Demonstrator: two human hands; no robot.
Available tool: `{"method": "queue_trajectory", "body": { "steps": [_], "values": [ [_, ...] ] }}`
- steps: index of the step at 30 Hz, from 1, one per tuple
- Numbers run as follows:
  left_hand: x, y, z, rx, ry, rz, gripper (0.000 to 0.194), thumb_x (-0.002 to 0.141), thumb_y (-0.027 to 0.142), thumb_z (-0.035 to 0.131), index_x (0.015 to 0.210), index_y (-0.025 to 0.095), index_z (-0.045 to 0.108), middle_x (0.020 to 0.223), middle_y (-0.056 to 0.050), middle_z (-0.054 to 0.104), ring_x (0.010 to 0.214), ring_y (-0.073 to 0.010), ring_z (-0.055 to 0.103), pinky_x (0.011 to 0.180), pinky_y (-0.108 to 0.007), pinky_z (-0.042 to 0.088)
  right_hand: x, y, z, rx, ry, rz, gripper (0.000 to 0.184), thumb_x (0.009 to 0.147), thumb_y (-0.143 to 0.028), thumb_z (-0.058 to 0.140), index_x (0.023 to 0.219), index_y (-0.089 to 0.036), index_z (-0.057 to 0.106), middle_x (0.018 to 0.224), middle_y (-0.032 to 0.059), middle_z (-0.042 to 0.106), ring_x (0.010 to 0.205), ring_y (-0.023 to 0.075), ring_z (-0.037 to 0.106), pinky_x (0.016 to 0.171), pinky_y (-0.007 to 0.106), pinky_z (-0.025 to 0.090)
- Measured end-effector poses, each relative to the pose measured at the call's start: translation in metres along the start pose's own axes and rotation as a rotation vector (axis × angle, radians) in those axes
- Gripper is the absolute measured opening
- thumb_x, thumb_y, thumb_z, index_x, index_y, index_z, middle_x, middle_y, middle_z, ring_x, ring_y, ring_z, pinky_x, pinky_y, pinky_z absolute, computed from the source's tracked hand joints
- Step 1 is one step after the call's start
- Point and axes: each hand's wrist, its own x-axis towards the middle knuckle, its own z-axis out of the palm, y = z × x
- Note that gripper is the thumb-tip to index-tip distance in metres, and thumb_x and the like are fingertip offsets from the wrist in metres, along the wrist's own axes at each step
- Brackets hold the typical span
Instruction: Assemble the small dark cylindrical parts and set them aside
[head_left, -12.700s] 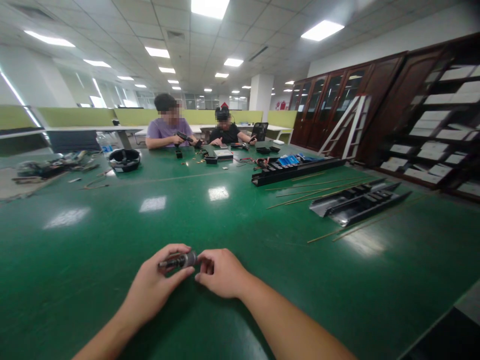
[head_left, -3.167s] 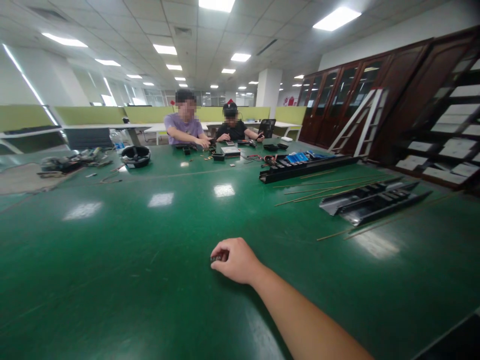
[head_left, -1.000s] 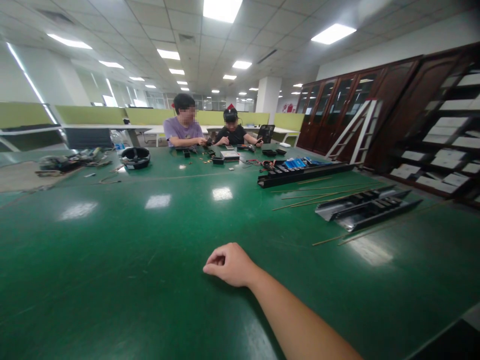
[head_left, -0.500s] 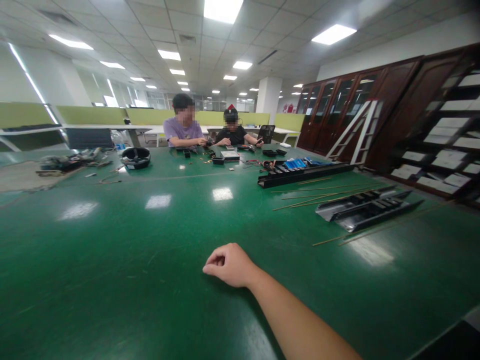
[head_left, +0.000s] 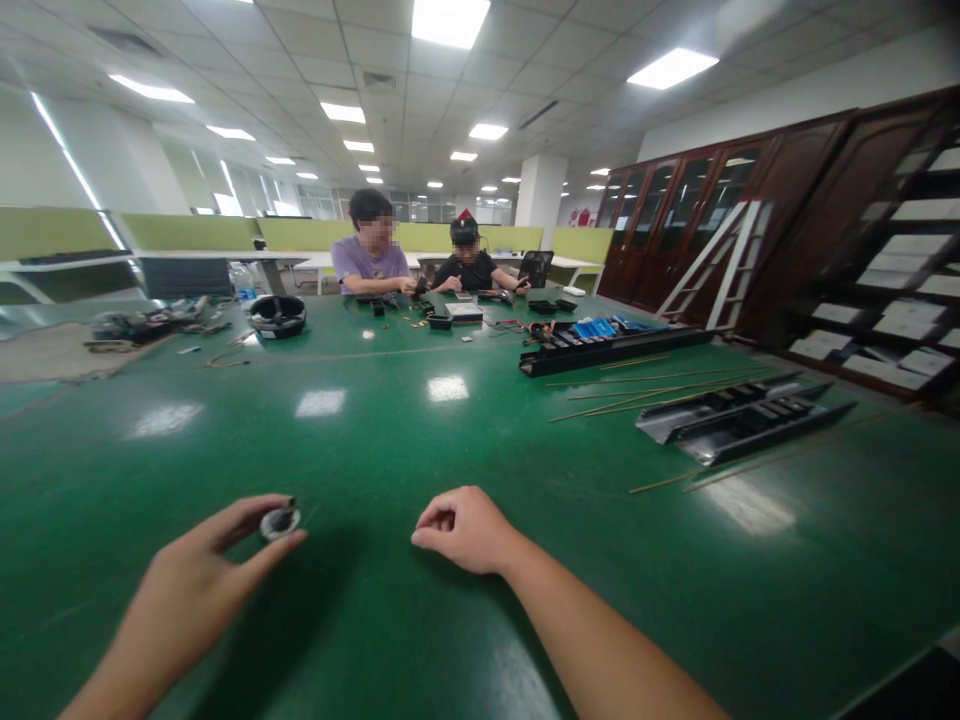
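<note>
My left hand (head_left: 202, 570) is above the lower left of the green table (head_left: 360, 450). Its thumb and fingers grip a small round object (head_left: 280, 522) with a whitish rim and a dark middle, too blurred to name. A thin strand seems to stick out from its right side. Resting on the table near the lower middle, my right hand (head_left: 465, 530) is loosely curled with the thumb against the fingers. Nothing shows in it, and bare tabletop surrounds it.
To the right lie black metal channels (head_left: 750, 425), thin brass-coloured rods (head_left: 600, 408) and a longer channel (head_left: 615, 350) with blue pieces. A black headset (head_left: 277, 316) and a heap of parts (head_left: 150, 322) sit at left. Two people (head_left: 371, 250) work at the far edge.
My left hand has come into view from the lower left, holding the small round object. My right hand keeps its place and its curled shape.
</note>
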Motion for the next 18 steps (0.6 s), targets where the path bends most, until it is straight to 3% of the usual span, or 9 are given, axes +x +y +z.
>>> {"method": "queue_trajectory", "body": {
  "steps": [3,6,8,12,18],
  "values": [
    [0.02,0.034,0.042,-0.099,-0.161,0.159,0.04,0.08,0.052,0.069,0.11,0.026,0.067,0.108,-0.003,0.071,0.099,-0.0237,0.067,0.089,-0.035,0.053,0.001,0.0,0.003,0.035,0.013,0.012,0.021,0.075,-0.03,0.073,0.093,-0.018,0.075,0.072,0.0002,0.07,0.057,0.0103,0.057,0.055,0.021,0.042],
    [0.021,0.053,0.075,-0.174,-0.182,0.281,0.029,0.086,0.042,0.066,0.111,0.027,0.066,0.106,-0.002,0.069,0.098,-0.0205,0.065,0.088,-0.032,0.052,0.002,0.0,0.004,0.065,0.025,0.012,0.033,0.073,-0.026,0.075,0.105,-0.02,0.07,0.075,-0.0015,0.07,0.058,0.0102,0.057,0.056,0.021,0.042],
    [0.016,0.051,0.087,-0.193,-0.177,0.336,0.03,0.087,0.037,0.065,0.115,0.028,0.064,0.107,-0.002,0.068,0.099,-0.019,0.065,0.088,-0.03,0.052,0.002,-0.001,0.005,0.067,0.032,0.004,0.04,0.071,-0.025,0.076,0.109,-0.022,0.068,0.076,-0.0025,0.07,0.059,0.0106,0.058,0.056,0.021,0.042],
    [0.011,0.031,0.093,-0.145,-0.132,0.34,0.043,0.083,0.032,0.07,0.124,0.027,0.057,0.111,-0.002,0.068,0.1,-0.019,0.066,0.09,-0.03,0.051,0.002,-0.002,0.006,0.043,0.049,0.001,0.046,0.068,-0.023,0.077,0.113,-0.025,0.066,0.08,-0.0034,0.069,0.06,0.0105,0.057,0.057,0.021,0.042],
    [0.011,0.031,0.088,-0.165,-0.135,0.372,0.018,0.086,0.028,0.065,0.103,0.023,0.06,0.097,-0.001,0.066,0.089,-0.0176,0.064,0.08,-0.028,0.051,0.002,-0.003,0.008,0.05,0.059,-0.001,0.044,0.068,-0.023,0.076,0.112,-0.023,0.067,0.082,-0.0026,0.068,0.059,0.01,0.055,0.058,0.022,0.043]
  ]
}}
